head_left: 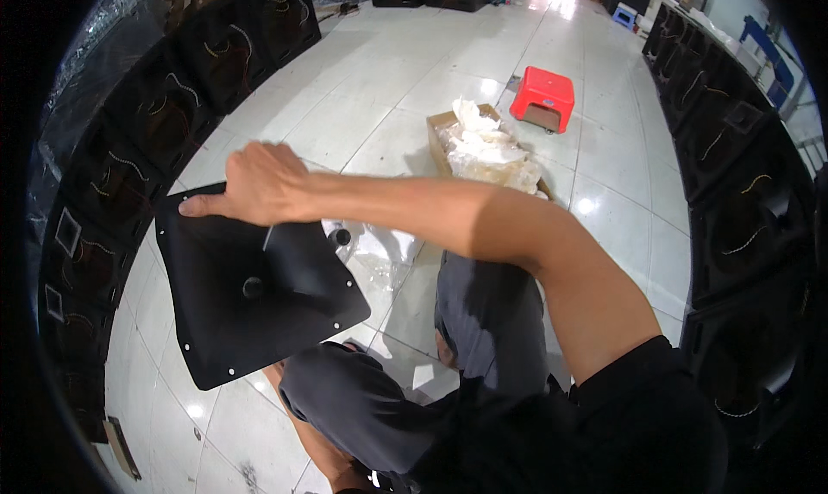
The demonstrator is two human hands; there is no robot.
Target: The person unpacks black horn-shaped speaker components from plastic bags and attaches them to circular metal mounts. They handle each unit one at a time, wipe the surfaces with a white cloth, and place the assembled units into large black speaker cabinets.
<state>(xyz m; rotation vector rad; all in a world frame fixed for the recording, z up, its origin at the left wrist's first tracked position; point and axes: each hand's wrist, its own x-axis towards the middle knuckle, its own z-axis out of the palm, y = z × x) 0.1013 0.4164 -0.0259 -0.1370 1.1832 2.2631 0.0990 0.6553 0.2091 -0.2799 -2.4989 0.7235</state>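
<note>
My right hand (263, 183) reaches across to the left and is closed on the upper edge of a black speaker horn (297, 300). Its thumb lies along the front of the rim, while the other fingers curl over the top. The horn is a wide square flare with small holes along its border and a round throat in the middle. It is tilted and held up beside my bent left knee. Behind its right side, a small round black piece (342, 237) rests by clear plastic wrap (379, 257) on the floor. My left hand does not show.
Black speaker cabinets with loose wires line the left (159, 106) and right (733, 175) sides. Ahead, a cardboard box (438, 144) holds crumpled white wrapping, with a red stool (545, 88) beyond it. A blue stool (624, 15) stands far back. The floor (379, 88) is white tile.
</note>
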